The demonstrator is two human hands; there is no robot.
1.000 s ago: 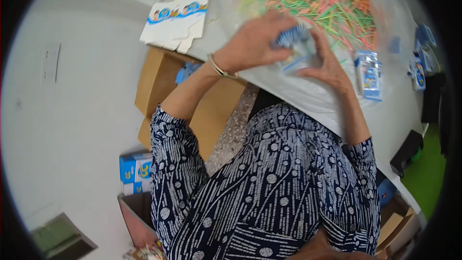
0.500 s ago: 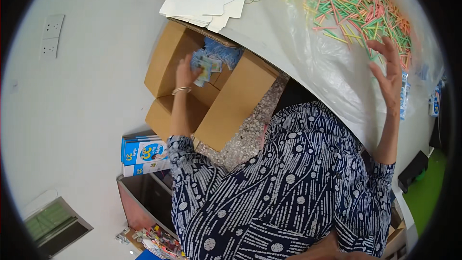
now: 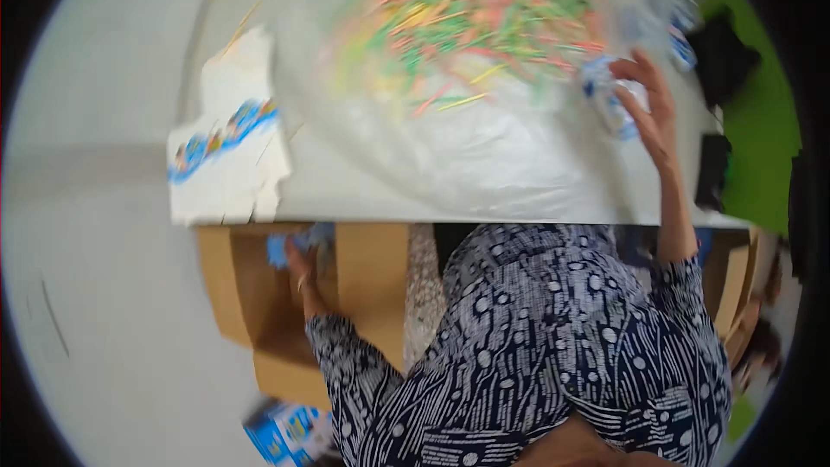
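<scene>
My left hand (image 3: 299,266) reaches down into an open cardboard box (image 3: 372,294) below the table's front edge. Small blue packets (image 3: 277,250) lie against its fingers, but blur and the table edge hide whether it grips any. Above the table on the right, my right hand (image 3: 648,108) has its thumb and fingers curved and apart. White-and-blue packets (image 3: 601,91) are right at its fingertips. To the left of them spreads a heap of thin pink, green, yellow and orange sticks (image 3: 484,26) on clear plastic sheeting (image 3: 415,169).
Flat white printed cartons (image 3: 229,151) are piled at the table's left front corner. More blue-and-white packets (image 3: 680,39) lie at the far right. A blue-and-white printed box (image 3: 290,432) stands below the cardboard box. Another cardboard box (image 3: 733,285) is at the lower right.
The view has turned toward the table, so the heap now lies ahead. My right hand has moved to the white-and-blue packets. My left hand stays inside the cardboard box.
</scene>
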